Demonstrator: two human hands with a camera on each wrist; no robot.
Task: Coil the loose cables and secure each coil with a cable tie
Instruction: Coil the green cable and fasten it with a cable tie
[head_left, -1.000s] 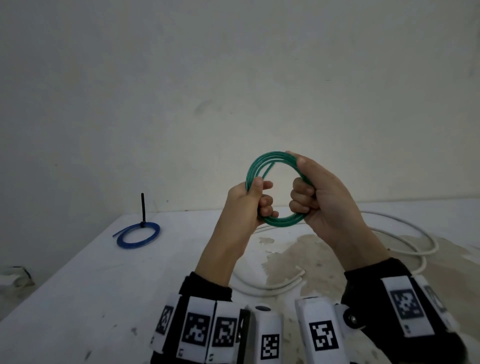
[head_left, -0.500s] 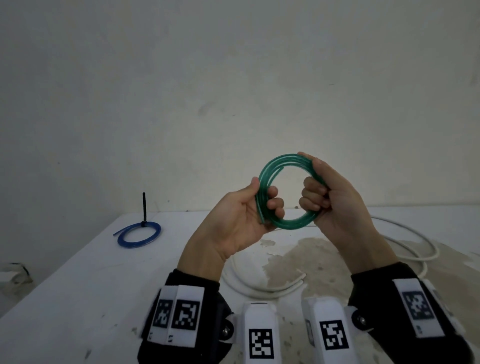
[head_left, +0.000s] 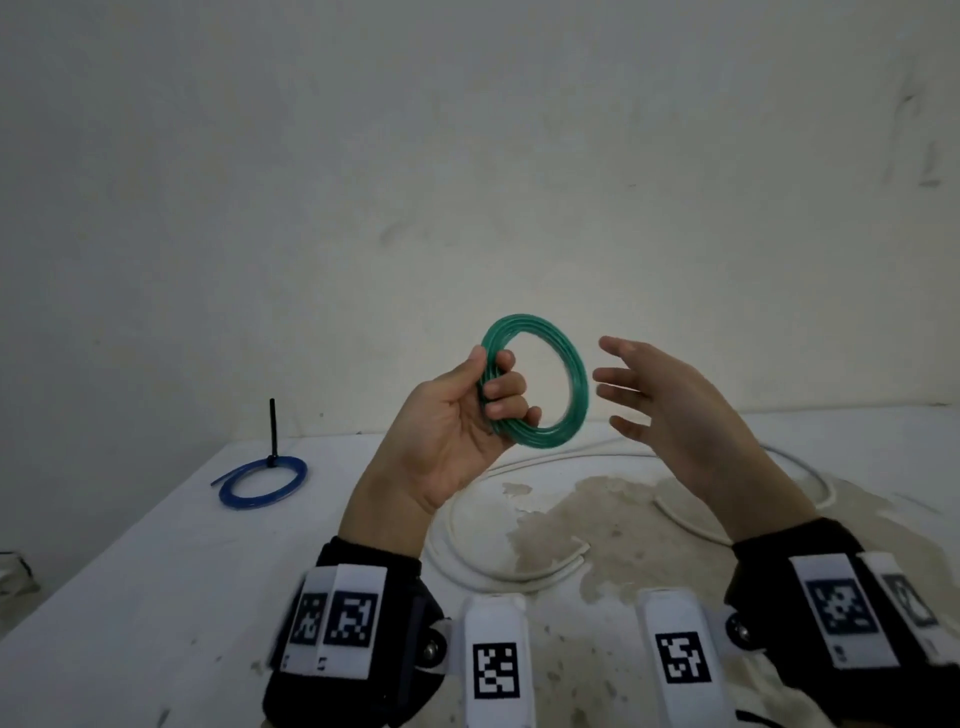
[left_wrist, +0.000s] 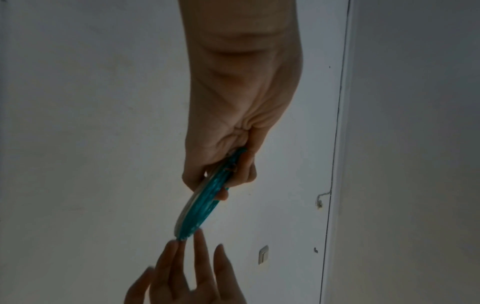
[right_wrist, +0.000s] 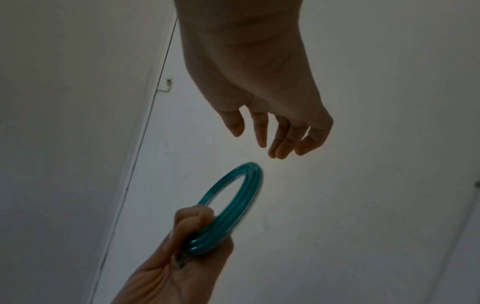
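Note:
A green cable coil (head_left: 569, 364) is held upright above the table, several turns lying together. My left hand (head_left: 488, 395) grips its left side, thumb in front and fingers curled through the ring; the same coil (left_wrist: 200, 207) runs edge-on out of that hand in the left wrist view. My right hand (head_left: 623, 387) hovers just right of the coil with fingers spread and touches nothing; in the right wrist view its fingers (right_wrist: 262, 133) hang above the coil (right_wrist: 239, 197). No cable tie shows on the green coil.
A blue coil (head_left: 262, 480) with a black cable tie (head_left: 272, 431) standing up from it lies at the far left of the white table (head_left: 156, 597). A loose white cable (head_left: 519, 571) sprawls across the stained middle and right of the table. A wall stands close behind.
My right hand let go of the green coil and drew back to the right with its fingers spread. My left hand turned palm up and now holds the coil alone.

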